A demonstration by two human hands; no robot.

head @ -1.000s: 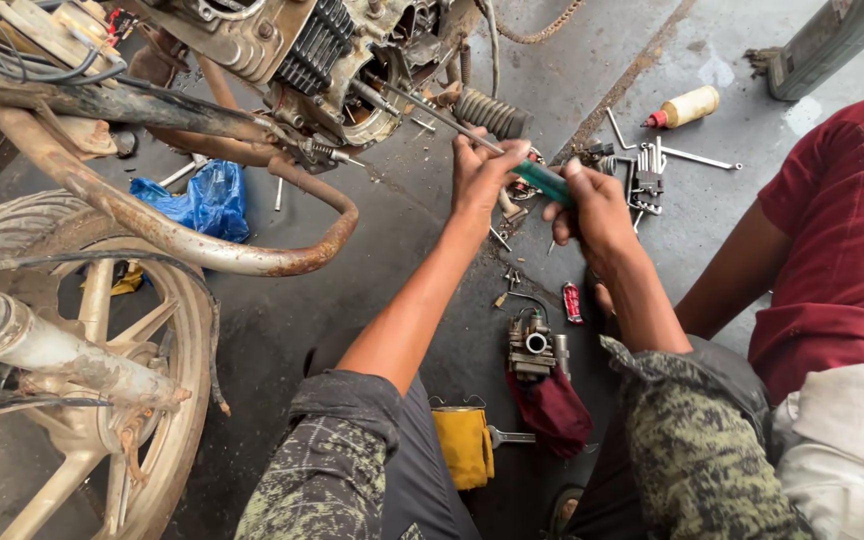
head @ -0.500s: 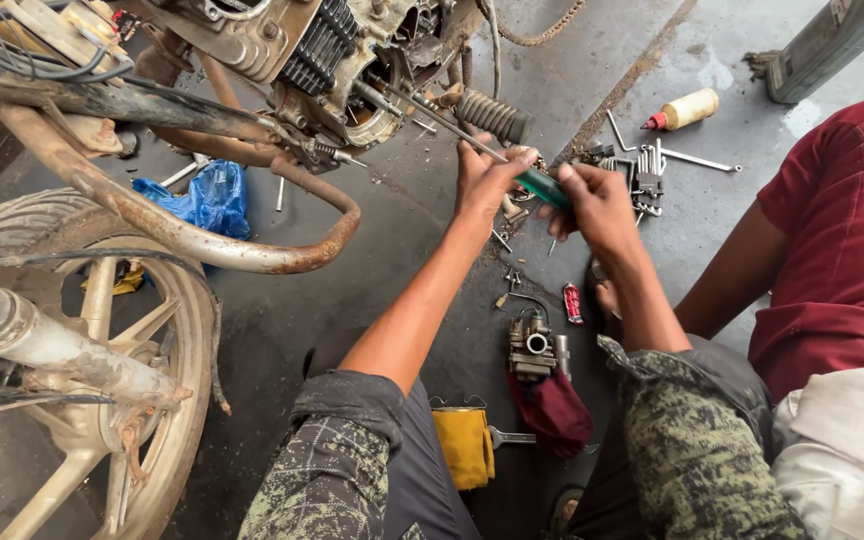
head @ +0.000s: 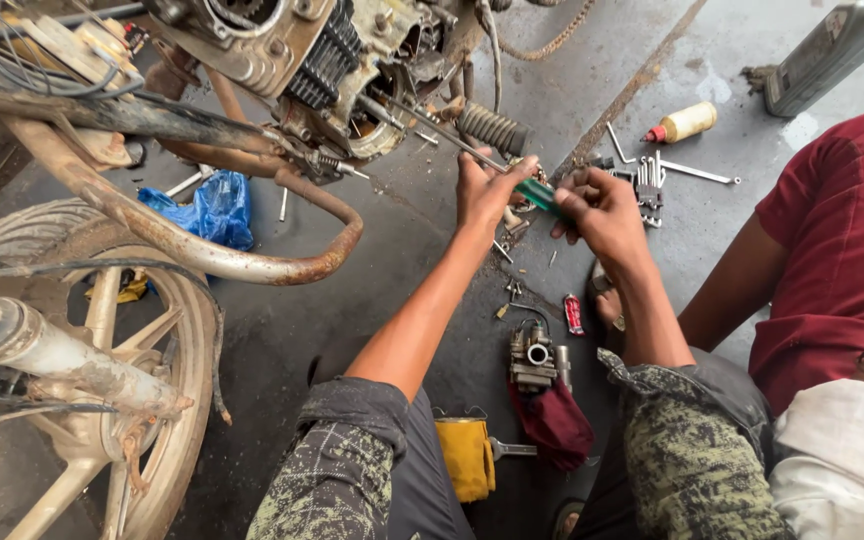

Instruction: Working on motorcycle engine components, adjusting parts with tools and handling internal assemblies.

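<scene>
Both hands are up by the motorcycle engine (head: 352,70). The right hand (head: 602,205) grips a green-handled screwdriver (head: 537,192), while the left hand (head: 482,190) steadies its shaft near the tip. On the oily floor (head: 332,330) a carburetor (head: 535,360) sits on a red rag (head: 557,425) between the knees, with a yellow bottle (head: 684,122) farther off.

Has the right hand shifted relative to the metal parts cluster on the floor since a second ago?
No clear shift. The right hand holds the green-handled screwdriver just left of the metal parts cluster, as before; the left hand stays beside it.
</scene>
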